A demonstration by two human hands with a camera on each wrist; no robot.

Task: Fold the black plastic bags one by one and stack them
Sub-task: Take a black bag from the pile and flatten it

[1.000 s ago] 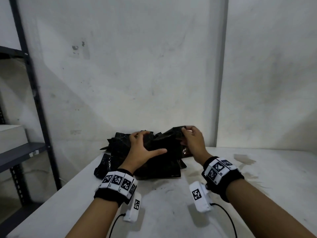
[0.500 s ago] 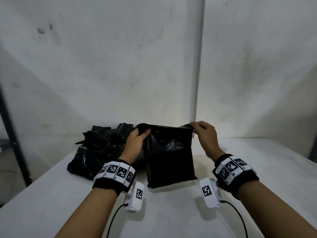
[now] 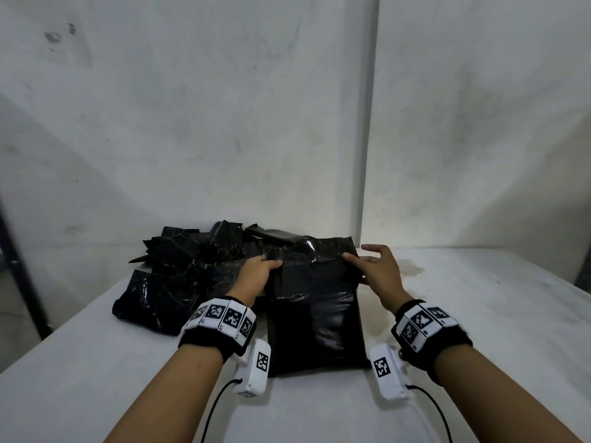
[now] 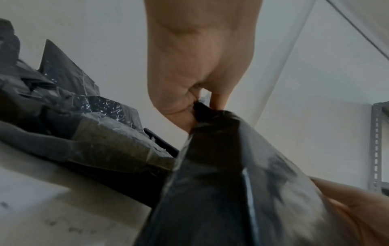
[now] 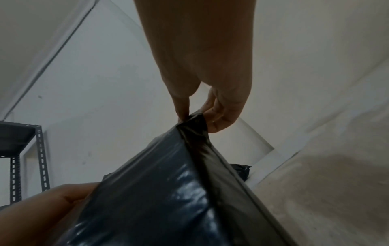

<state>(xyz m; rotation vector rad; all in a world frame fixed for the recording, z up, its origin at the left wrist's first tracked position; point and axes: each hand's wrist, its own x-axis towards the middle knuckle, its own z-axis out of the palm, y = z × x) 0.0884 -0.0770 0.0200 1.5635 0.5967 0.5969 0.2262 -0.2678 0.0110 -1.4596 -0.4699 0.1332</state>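
Pinching the black plastic bag (image 3: pixel 315 302) at its top corners, left hand (image 3: pixel 256 274) and right hand (image 3: pixel 379 271).

dim, soft shadows, blurred wrist views, edge distortion

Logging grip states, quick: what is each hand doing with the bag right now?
Left hand: pinches a top corner of the black plastic bag.
Right hand: pinches the bag's other top corner between thumb and fingers.
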